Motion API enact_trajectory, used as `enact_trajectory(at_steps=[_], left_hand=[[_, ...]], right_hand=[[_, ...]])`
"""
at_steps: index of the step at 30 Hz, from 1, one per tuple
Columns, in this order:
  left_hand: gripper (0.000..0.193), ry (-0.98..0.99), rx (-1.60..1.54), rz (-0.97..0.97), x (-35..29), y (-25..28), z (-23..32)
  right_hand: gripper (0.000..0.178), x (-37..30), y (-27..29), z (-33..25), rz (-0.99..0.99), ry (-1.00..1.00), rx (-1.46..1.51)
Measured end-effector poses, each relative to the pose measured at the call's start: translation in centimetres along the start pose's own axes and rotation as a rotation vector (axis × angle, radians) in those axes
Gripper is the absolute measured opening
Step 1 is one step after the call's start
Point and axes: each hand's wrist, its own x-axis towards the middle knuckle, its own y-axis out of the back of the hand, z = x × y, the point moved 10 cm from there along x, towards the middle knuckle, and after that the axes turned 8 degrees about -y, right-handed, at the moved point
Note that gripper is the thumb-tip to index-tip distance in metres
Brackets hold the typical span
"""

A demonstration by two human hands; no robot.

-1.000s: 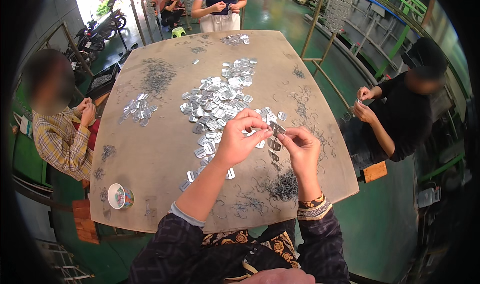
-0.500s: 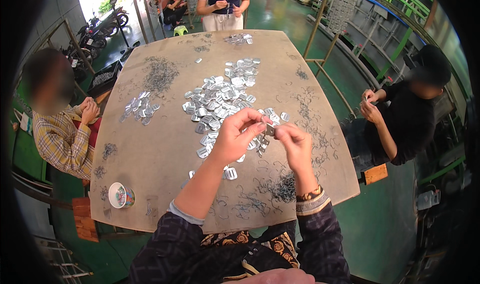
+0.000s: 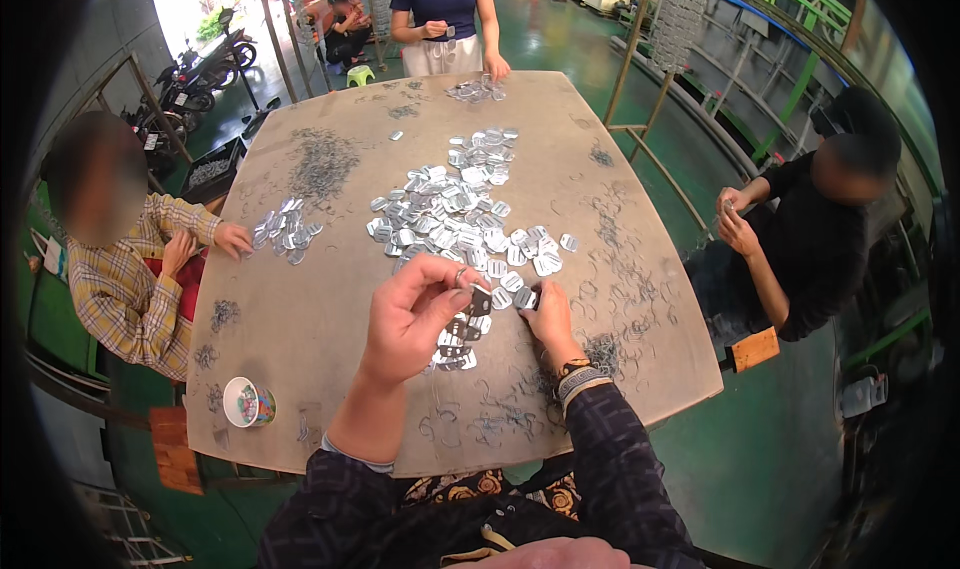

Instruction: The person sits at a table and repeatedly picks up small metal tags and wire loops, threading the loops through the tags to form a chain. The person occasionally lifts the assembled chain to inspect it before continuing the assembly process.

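Note:
My left hand [image 3: 408, 321] is raised over the near middle of the table, thumb and forefinger pinching the top of a strand of slotted metal plates [image 3: 480, 301]. Several plates hang below one another from it; how they are joined is too small to tell. To its right, my right hand [image 3: 552, 319] is down at the tabletop, its fingers closed on a single slotted metal plate [image 3: 526, 298]. Just beyond both hands spreads a big pile of loose silvery slotted plates [image 3: 440, 209].
Thin wire hooks [image 3: 610, 239] lie scattered along the table's right side, with a dense heap [image 3: 325, 164] at the far left. A paper cup [image 3: 248, 403] stands at the near left corner. Co-workers sit left [image 3: 130, 249] and right [image 3: 810, 229]; another stands [image 3: 445, 19] at the far edge.
My hands have moved apart: the left went left with the strand, the right came down onto a plate on the table. The left and far co-workers have each reached toward plates.

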Motion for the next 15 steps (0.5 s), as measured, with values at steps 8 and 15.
enact_trajectory(at_steps=[8, 15], left_hand=[[0.008, -0.040, -0.106, -0.098, -1.0, -2.5, 4.0], [0.011, 0.047, -0.297, -0.270, -3.1, -7.7, 4.9]], right_hand=[[0.013, -2.6, 4.4, 1.9, -0.329, -0.293, 0.656], [0.009, -9.8, 10.8, 0.1, -0.409, -0.514, 1.111]])
